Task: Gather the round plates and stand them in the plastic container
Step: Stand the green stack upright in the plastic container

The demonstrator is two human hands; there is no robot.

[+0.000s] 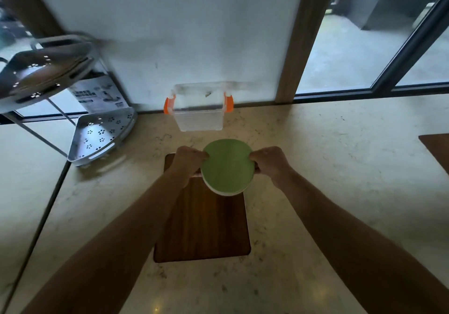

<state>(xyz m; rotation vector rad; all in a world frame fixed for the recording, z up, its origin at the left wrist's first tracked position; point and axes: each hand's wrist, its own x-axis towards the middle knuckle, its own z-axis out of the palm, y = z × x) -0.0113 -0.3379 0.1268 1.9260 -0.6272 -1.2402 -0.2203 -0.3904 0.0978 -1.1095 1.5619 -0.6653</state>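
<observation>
A stack of round plates (227, 165), green on top with a white edge showing beneath, is held tilted above the far end of a wooden board (204, 226). My left hand (188, 159) grips the stack's left rim and my right hand (268, 162) grips its right rim. The clear plastic container (199, 119) with orange side clips stands open against the wall, a short way beyond the plates, and looks empty.
A grey two-tier corner rack (102, 134) with perforated shelves stands at the left, a printed box behind it. The stone counter (328, 168) runs right toward a window. Another wooden board's corner (437, 148) shows at the right edge.
</observation>
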